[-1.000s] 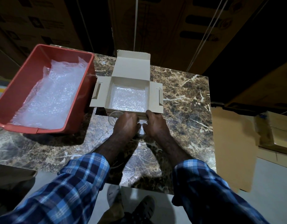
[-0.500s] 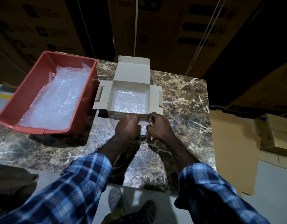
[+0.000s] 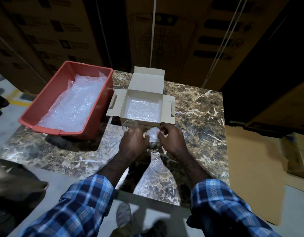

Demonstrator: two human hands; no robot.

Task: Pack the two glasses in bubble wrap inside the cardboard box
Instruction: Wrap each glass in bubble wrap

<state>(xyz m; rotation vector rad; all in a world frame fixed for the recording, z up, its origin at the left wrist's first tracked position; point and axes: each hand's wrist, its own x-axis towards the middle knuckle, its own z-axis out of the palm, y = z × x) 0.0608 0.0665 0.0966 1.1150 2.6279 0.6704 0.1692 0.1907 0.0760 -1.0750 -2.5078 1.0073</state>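
Both hands are working at the near edge of the cardboard box (image 3: 142, 93), on the marble desk (image 3: 199, 117). Left hand (image 3: 133, 142) is curling around one glass (image 3: 130, 125), whose rim is showing just beside the box's front wall. Right hand (image 3: 171, 140) is pinching bubble wrap stuffed in the second glass (image 3: 152, 136), which is standing between the two hands. The box is lying open with bubble wrap lining its floor. A red bin (image 3: 50, 100) holding more bubble wrap (image 3: 74, 103) is sitting to the left, touching the box flap.
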